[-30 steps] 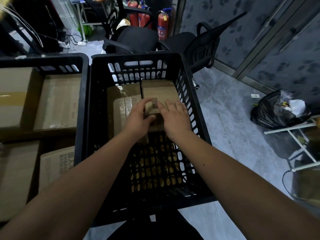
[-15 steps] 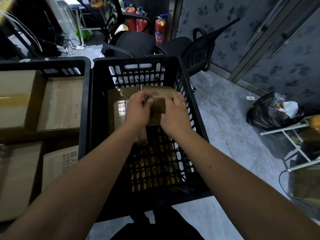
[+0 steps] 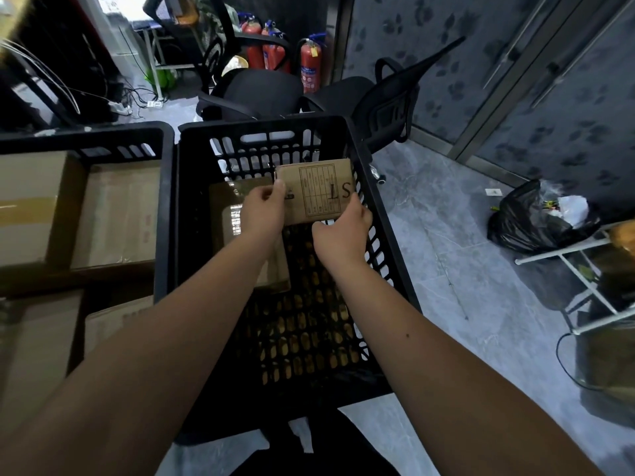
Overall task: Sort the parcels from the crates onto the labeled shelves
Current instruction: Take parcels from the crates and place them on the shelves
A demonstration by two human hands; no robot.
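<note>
A small brown cardboard parcel [image 3: 318, 190], printed with a grid and the letters "LS", is tilted up inside the black slatted crate [image 3: 388, 255]. My left hand [image 3: 263, 211] grips its left edge and my right hand [image 3: 343, 231] grips its lower right corner. A second taped parcel [image 3: 230, 218] lies flat on the crate floor to the left, partly hidden by my left arm. No labeled shelf is in view.
A second black crate [image 3: 86, 139] on the left holds several larger cardboard boxes [image 3: 117, 214]. Black office chairs [image 3: 261, 91] and red fire extinguishers [image 3: 309, 63] stand behind. A black rubbish bag [image 3: 529, 221] and a white rack [image 3: 577, 269] sit on the grey floor at right.
Both hands closed round the small parcel and lifted it, tipping its printed face toward me; it was lying flat in the crate before.
</note>
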